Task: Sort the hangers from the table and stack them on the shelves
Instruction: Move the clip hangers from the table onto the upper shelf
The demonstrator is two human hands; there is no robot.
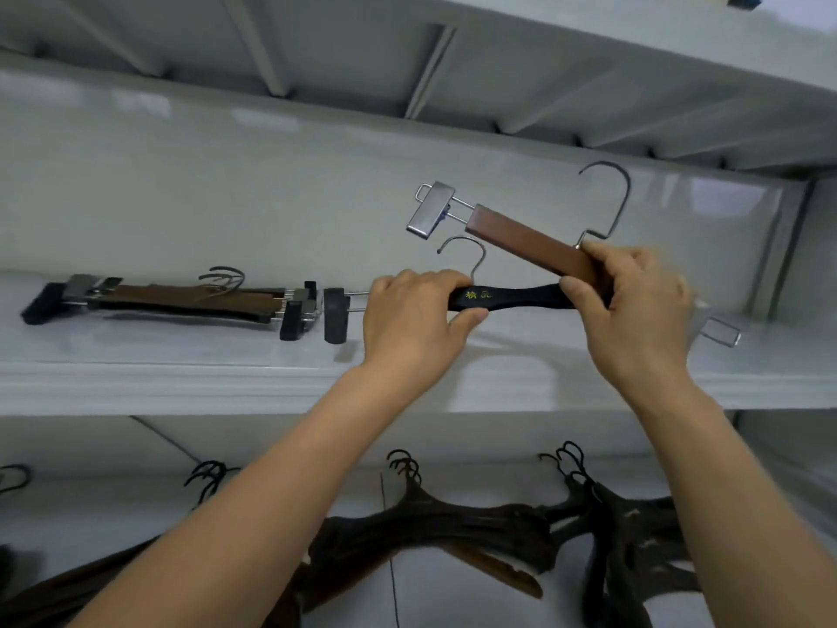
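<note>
My left hand grips a black clip hanger with gold lettering, held level just above the white shelf. My right hand holds a brown wooden clip hanger tilted up to the left, its silver clip and metal hook raised. The right fingers also touch the black hanger's right part. A stack of brown and black clip hangers lies on the shelf at the left.
The shelf above hangs close overhead. On the lower shelf lie piles of dark coat hangers in the middle and more dark coat hangers at the right. A shelf post stands at the right.
</note>
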